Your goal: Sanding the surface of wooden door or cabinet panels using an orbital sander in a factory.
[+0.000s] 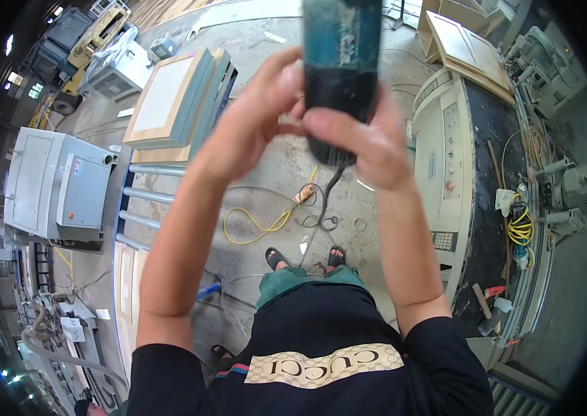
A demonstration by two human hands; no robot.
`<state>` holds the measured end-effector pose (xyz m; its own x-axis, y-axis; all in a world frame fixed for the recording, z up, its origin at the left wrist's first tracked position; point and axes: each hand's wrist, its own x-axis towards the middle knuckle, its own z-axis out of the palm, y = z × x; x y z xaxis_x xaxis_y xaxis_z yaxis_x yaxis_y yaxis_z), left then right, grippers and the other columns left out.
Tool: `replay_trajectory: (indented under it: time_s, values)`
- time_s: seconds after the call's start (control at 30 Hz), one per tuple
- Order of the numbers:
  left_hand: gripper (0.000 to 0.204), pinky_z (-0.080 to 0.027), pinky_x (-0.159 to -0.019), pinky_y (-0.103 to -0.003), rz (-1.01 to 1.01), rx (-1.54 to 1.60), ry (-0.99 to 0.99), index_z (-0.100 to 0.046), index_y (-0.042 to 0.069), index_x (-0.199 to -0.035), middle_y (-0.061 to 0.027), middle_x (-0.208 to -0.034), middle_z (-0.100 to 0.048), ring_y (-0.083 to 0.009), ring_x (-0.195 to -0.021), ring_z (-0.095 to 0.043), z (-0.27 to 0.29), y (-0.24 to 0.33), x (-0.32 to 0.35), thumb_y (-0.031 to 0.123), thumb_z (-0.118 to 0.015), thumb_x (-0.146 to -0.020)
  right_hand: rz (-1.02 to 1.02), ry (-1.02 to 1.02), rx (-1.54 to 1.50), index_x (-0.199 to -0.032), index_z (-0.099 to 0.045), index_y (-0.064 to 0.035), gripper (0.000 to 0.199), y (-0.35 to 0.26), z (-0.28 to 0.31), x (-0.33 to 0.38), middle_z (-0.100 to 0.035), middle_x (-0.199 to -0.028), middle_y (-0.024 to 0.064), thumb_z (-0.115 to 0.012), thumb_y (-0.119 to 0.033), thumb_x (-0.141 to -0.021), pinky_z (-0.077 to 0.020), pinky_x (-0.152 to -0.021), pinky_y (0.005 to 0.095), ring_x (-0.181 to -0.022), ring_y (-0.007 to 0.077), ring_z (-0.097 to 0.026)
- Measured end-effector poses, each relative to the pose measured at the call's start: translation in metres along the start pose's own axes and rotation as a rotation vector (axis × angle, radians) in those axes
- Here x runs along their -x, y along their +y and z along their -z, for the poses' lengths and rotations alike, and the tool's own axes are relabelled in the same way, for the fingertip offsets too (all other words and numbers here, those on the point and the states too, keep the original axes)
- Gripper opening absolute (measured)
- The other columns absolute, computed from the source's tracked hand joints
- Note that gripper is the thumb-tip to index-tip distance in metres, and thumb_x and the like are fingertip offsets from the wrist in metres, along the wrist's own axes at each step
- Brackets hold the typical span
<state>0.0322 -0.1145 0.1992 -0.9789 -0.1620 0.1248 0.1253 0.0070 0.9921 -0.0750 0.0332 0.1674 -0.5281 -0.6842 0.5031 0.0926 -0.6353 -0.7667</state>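
Note:
A corded power tool (342,52) with a teal body and a black end is raised close in front of me, its top cut off by the picture's upper edge. My right hand (377,149) grips the black end from the right, thumb across its front. On the other side my left hand (266,111) is closed against the tool, its fingers curled and partly hidden; motion blurs both hands. A black power cord (335,184) hangs from the tool's lower end toward the floor.
Stacked cabinet doors (165,97) lie on a roller conveyor (151,195) to the left, beyond a grey machine cabinet (54,187). To the right stands a long beige machine (439,166) with a black top. A yellow cord (259,236) loops across the floor (279,166).

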Motion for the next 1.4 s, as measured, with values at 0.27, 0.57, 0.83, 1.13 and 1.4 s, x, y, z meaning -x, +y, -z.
replay_trajectory:
  time_s: [0.27,0.57,0.83,1.13,1.4]
  values:
    - [0.102,-0.061,-0.084,-0.038,-0.523,0.016,0.451,-0.033,-0.004,-0.156,-0.0254,-0.129,-0.06,-0.0269,-0.109,-0.069,-0.069,-0.022,-0.035,0.073,-0.062,-0.094,0.135,0.196,0.046,-0.14,-0.053,0.0005,0.062,-0.035,-0.045,-0.033,-0.058,-0.121,0.0054,-0.045,-0.055,-0.113,-0.0523,-0.09,0.0311,-0.104,0.0154,-0.059]
    - [0.091,-0.047,-0.054,-0.026,-0.432,0.485,-0.184,-0.057,0.001,-0.126,-0.009,-0.095,-0.067,-0.015,-0.06,-0.06,-0.002,0.013,-0.008,0.083,-0.053,-0.089,-0.097,-0.533,0.271,-0.117,-0.067,0.0018,0.073,-0.091,-0.044,-0.094,-0.071,-0.1,0.0106,-0.062,-0.068,-0.099,-0.0554,-0.082,0.03,-0.092,0.0184,-0.069]
    - [0.091,-0.055,-0.057,-0.031,-0.181,0.469,-0.55,-0.048,-0.008,-0.143,-0.0285,-0.107,-0.068,-0.0273,-0.065,-0.07,0.028,0.045,0.012,0.07,-0.055,-0.098,-0.169,-0.483,-0.387,-0.111,-0.072,0.0008,0.034,-0.043,-0.066,-0.12,-0.074,-0.1,0.0109,-0.075,-0.029,-0.096,-0.0583,-0.085,0.0329,-0.092,0.021,-0.072]
    - [0.075,-0.041,-0.044,-0.025,-0.173,0.238,-0.392,-0.057,-0.008,-0.133,-0.0208,-0.097,-0.071,-0.0147,-0.047,-0.057,-0.015,0.057,0.022,0.049,-0.077,-0.089,-0.218,-0.633,-0.503,-0.113,-0.071,0.0046,0.048,-0.052,-0.06,-0.105,-0.076,-0.103,0.0151,-0.069,-0.041,-0.097,-0.0589,-0.085,0.0333,-0.091,0.024,-0.073]
    - [0.042,-0.051,-0.054,-0.029,-0.657,-0.649,0.758,-0.059,0.002,-0.113,-0.0088,-0.096,-0.069,-0.0138,-0.071,-0.068,-0.03,0.009,0.002,0.021,-0.085,-0.086,0.483,0.267,0.811,-0.133,-0.059,0.0039,0.059,-0.077,-0.104,-0.065,-0.068,-0.105,0.0068,-0.086,-0.021,-0.087,-0.055,-0.087,0.0307,-0.094,0.0143,-0.066]
